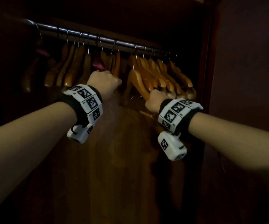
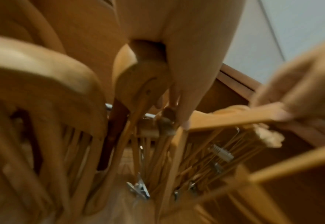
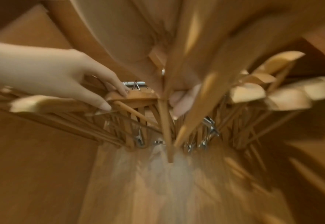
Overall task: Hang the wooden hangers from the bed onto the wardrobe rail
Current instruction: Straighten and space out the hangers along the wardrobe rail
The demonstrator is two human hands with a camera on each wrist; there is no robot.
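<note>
A metal wardrobe rail (image 1: 88, 35) carries several wooden hangers, one bunch on the left (image 1: 72, 67) and one on the right (image 1: 171, 75). My left hand (image 1: 104, 80) is up among the middle hangers. Its fingers (image 2: 184, 115) lie fairly straight against their shoulders, and the same hand (image 3: 71, 78) shows in the right wrist view resting on a hanger top below the rail (image 3: 132, 83). My right hand (image 1: 154, 101) grips the lower arm of a wooden hanger (image 1: 138, 84) at the gap between the bunches. Its fingers (image 3: 184, 101) curl round the wood. That hanger's hook is too dark to tell on or off the rail.
The wardrobe's right side panel (image 1: 206, 78) stands close to the right bunch. The wooden back panel (image 1: 114, 143) lies behind and below my hands. A pink hanger (image 1: 98, 64) hangs among the wooden ones. Metal clips (image 2: 138, 189) dangle from some hanger bars.
</note>
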